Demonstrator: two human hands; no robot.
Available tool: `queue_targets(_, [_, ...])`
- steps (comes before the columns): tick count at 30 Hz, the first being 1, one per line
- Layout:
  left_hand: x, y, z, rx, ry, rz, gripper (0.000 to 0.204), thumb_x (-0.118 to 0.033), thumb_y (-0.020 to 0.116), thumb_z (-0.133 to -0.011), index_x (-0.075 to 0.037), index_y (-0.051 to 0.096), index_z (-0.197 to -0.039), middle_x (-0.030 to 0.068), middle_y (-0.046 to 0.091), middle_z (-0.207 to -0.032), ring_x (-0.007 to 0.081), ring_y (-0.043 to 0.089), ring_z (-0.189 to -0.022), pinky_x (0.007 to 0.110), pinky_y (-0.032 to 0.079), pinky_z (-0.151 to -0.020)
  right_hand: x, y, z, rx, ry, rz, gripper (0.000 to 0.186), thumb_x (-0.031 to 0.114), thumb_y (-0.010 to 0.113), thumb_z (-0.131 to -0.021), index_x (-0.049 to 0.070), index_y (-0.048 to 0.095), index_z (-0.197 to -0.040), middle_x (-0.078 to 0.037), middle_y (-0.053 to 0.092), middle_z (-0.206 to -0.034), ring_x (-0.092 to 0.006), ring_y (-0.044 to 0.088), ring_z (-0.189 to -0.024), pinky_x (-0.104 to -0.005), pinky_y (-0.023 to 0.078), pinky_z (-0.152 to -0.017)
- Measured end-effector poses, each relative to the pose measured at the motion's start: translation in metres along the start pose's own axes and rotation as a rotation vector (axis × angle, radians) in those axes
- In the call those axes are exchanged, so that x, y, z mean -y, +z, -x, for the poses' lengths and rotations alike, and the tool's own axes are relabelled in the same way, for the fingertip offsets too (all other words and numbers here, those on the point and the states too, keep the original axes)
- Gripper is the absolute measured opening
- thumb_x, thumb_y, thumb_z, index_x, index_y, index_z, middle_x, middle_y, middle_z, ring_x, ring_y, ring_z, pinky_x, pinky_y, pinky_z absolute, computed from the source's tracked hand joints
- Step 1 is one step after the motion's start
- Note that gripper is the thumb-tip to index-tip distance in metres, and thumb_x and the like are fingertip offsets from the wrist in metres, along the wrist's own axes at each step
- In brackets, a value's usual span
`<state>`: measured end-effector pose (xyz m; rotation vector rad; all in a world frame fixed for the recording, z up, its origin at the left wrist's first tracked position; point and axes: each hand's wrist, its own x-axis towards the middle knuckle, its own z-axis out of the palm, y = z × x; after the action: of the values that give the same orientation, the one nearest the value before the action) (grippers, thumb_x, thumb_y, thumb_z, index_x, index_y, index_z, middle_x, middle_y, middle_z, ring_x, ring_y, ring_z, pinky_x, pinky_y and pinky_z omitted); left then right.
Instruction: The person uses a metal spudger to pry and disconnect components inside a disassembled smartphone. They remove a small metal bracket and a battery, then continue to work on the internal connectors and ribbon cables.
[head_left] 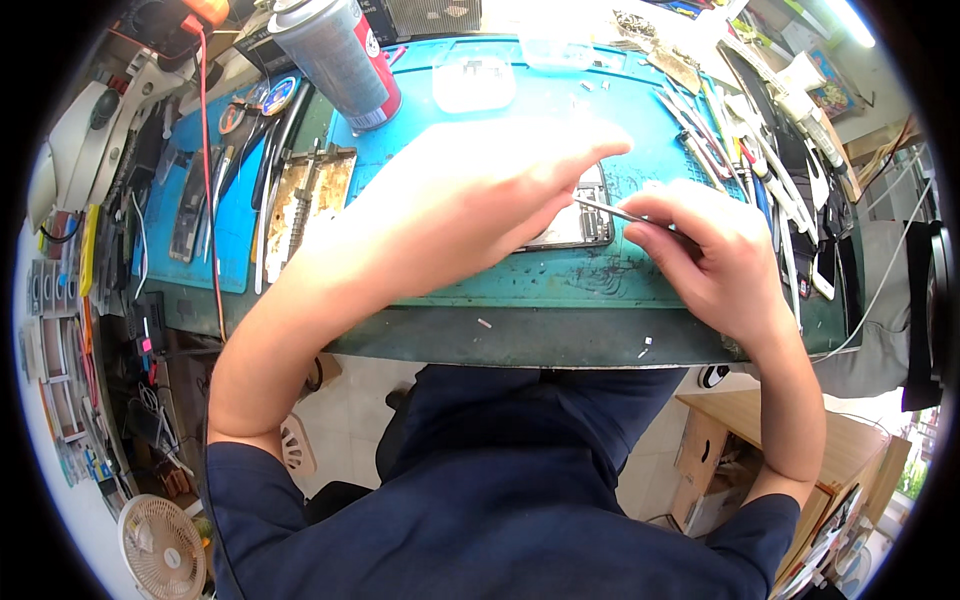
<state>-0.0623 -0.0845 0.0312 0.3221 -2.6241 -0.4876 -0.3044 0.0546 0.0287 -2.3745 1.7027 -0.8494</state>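
Observation:
An opened phone (572, 236) lies on the blue-green work mat (480, 285), its dark frame and inner parts showing at the right end. My left hand (510, 180) reaches across and covers much of it. The thumb rests on the phone and the fingers stretch past its far side, seeming to hold it; glare washes out the detail. In my right hand (700, 245) is a thin metal tool that looks like tweezers (610, 209), pinched between thumb and fingers. Its tip meets the phone close to my left thumb; the exact contact is hidden.
A spray can (340, 65) stands at the back left, beside a clear small tray (474, 82). Hand tools (700, 135) crowd the right side. At left lie a metal holder (308, 200) and another phone part (190, 215). A red cable (207, 150) hangs across the left side.

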Motion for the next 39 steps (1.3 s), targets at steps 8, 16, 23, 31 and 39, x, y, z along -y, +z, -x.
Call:
queue_targets(8, [-0.037, -0.013, 0.027, -0.058, 0.23, -0.006, 0.026, 0.002, 0.08, -0.078, -0.002, 0.076, -0.103, 0.0112, 0.069, -0.091, 0.029, 0.071, -0.075, 0.04, 0.059, -0.065, 0.043, -0.026, 0.03, 0.013, -0.094, -0.033, 0.027, 0.016, 0.083, -0.095, 0.003, 0.08, -0.119, -0.008, 0.065, -0.077, -0.0256, 0.062, -0.06, -0.0389, 0.049, -0.054])
queue_targets(16, [-0.056, -0.002, 0.059, -0.263, 0.375, 0.024, 0.024, -0.022, 0.072, -0.102, -0.008, 0.069, -0.083, -0.0039, 0.048, -0.071, 0.013, 0.044, -0.055, 0.031, 0.028, -0.05, 0.084, -0.019, 0.058, -0.073, -0.227, 0.052, 0.034, 0.013, 0.089, -0.087, 0.004, 0.084, -0.119, 0.004, 0.054, -0.072, -0.0105, 0.049, -0.054, -0.0305, 0.037, -0.046])
queue_targets(23, [-0.042, -0.02, 0.08, -0.42, 0.09, -0.18, 0.038, -0.033, 0.067, -0.112, -0.008, 0.066, -0.084, 0.0015, 0.055, -0.071, 0.0179, 0.05, -0.057, 0.033, 0.039, -0.051, 0.091, -0.039, 0.062, -0.027, -0.107, -0.045, 0.038, 0.007, 0.088, -0.083, 0.005, 0.084, -0.121, 0.004, 0.059, -0.07, -0.0132, 0.05, -0.054, -0.0304, 0.037, -0.048])
queue_targets(31, [-0.071, 0.035, 0.088, -0.119, 0.225, 0.191, 0.036, -0.024, 0.083, -0.091, -0.016, 0.055, -0.07, -0.0009, 0.05, -0.072, 0.0156, 0.051, -0.057, 0.03, 0.039, -0.051, 0.058, -0.032, 0.045, -0.102, 0.076, 0.174, 0.037, -0.006, 0.084, -0.084, 0.0, 0.08, -0.12, -0.012, 0.069, -0.091, -0.0268, 0.067, -0.07, -0.0371, 0.052, -0.06])
queue_targets(39, [-0.072, 0.048, 0.075, -0.129, 0.391, 0.244, 0.029, -0.013, 0.077, -0.087, -0.007, 0.081, -0.115, -0.0025, 0.064, -0.085, 0.0118, 0.061, -0.072, 0.028, 0.046, -0.063, 0.035, -0.014, 0.01, -0.021, -0.014, 0.258, 0.029, 0.002, 0.086, -0.087, 0.005, 0.081, -0.115, -0.007, 0.069, -0.091, -0.0252, 0.068, -0.07, -0.0379, 0.054, -0.06])
